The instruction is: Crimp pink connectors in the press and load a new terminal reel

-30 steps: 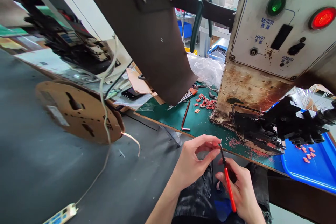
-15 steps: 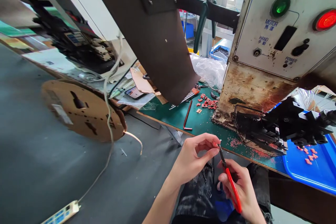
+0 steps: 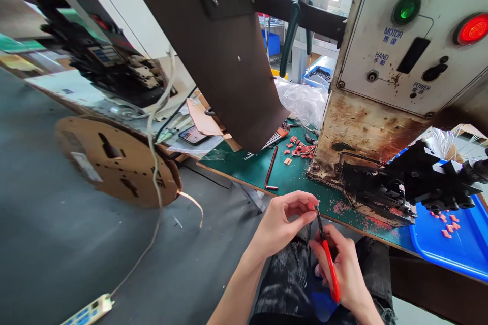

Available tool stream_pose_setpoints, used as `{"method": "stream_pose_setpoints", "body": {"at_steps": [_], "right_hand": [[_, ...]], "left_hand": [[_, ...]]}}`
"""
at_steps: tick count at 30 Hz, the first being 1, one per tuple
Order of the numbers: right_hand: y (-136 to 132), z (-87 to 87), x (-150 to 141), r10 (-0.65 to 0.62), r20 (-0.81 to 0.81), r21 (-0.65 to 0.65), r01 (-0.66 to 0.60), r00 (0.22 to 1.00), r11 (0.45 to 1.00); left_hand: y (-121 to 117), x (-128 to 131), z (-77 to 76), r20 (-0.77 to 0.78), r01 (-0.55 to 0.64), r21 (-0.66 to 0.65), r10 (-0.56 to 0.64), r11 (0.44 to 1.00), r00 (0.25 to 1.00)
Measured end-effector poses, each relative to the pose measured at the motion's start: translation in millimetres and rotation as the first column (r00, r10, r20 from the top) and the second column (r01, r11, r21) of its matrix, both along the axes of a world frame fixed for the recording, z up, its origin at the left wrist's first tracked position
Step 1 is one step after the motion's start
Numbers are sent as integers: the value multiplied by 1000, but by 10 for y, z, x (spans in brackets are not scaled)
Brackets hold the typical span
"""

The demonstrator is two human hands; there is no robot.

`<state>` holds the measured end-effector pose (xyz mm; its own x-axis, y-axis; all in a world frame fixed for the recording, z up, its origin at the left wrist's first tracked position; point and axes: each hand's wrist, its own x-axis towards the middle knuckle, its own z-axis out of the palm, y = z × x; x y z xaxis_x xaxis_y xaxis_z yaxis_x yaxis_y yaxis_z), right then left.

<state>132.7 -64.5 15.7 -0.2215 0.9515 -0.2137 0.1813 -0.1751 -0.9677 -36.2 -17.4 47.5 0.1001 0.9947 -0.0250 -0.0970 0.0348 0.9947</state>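
Note:
In front of my lap, my left hand (image 3: 284, 223) pinches a small red piece (image 3: 311, 206) between thumb and fingertips, mostly covered by the fingers. A tiny pale tip sticks out beside it. My right hand (image 3: 341, 264) is closed around red-handled pliers (image 3: 330, 269). Their dark, narrow jaws (image 3: 321, 224) point up and reach the piece at my left fingertips. Whether the jaws grip it, I cannot tell. Just beyond both hands runs the edge of the green tabletop (image 3: 249, 175).
A hex key (image 3: 271, 167) and several small red pieces (image 3: 301, 148) lie on the tabletop. To the right stand a worn machine (image 3: 354, 127) and a blue tray (image 3: 465, 249) with red pieces. A cardboard reel (image 3: 118, 162) and a white cable (image 3: 156, 183) are on the left.
My right hand has shifted slightly left, and its fingers have drawn in closer around the pliers' handles. The left hand keeps its pinch with barely any movement.

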Motion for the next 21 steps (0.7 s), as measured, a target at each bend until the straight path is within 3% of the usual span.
{"method": "stream_pose_setpoints", "body": {"at_steps": [8, 16, 21], "right_hand": [[145, -78, -50, -14, 110, 170, -5, 994, 985], [220, -211, -97, -97, 129, 265, 60, 987, 962], [220, -287, -112, -97, 113, 249, 66, 989, 966]], "left_hand": [[145, 13, -123, 23, 1, -88, 1, 996, 1000], [262, -42, -202, 87, 77, -161, -64, 984, 994], [276, -49, -196, 121, 100, -183, -78, 978, 990]]}}
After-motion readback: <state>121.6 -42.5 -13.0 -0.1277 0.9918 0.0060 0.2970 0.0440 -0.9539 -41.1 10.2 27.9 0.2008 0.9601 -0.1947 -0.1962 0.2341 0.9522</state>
